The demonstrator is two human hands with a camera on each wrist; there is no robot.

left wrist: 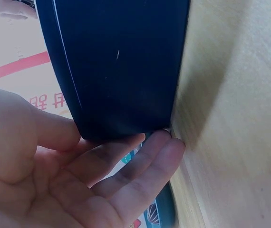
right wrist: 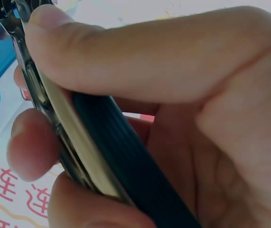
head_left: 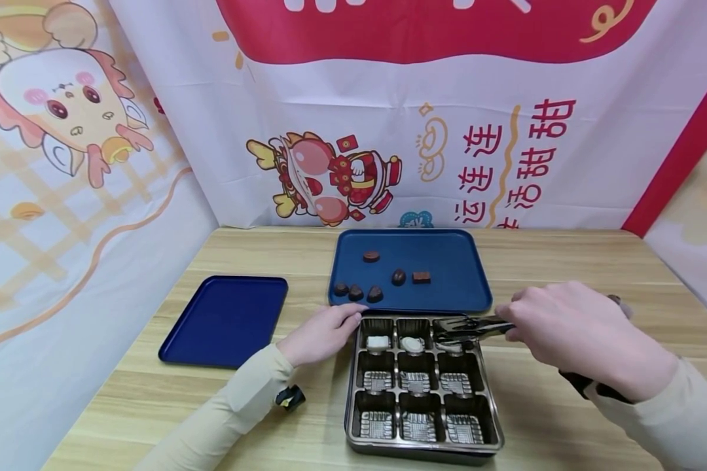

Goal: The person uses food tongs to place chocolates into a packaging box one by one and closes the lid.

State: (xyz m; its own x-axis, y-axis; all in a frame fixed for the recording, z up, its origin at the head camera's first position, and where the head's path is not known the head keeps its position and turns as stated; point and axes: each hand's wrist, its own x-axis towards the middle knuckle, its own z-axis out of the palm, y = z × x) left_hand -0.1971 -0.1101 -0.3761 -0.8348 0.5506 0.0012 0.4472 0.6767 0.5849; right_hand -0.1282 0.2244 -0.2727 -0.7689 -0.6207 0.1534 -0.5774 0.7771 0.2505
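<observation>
My right hand (head_left: 577,333) grips metal tongs (head_left: 477,326), fingers and thumb curled round the dark handle (right wrist: 121,147). The tong tips reach into the far right compartment of a dark box (head_left: 427,449) with a glossy nine-section insert, over a pale piece (head_left: 450,347) they partly cover. Pale pieces lie in the other two far-row compartments, a squarish one (head_left: 378,343) at left and a rounded one (head_left: 412,345) in the middle. At the box's far left corner rests my left hand (head_left: 321,332), thumb at the rim and loosely extended fingers (left wrist: 147,190) against the end wall.
Beyond the box, a blue tray (head_left: 448,297) bears several dark chocolates (head_left: 398,277) of different shapes. Another navy tray (head_left: 224,320) lies at left on the wooden table (head_left: 542,418). A printed cloth (head_left: 342,98) hangs behind the table.
</observation>
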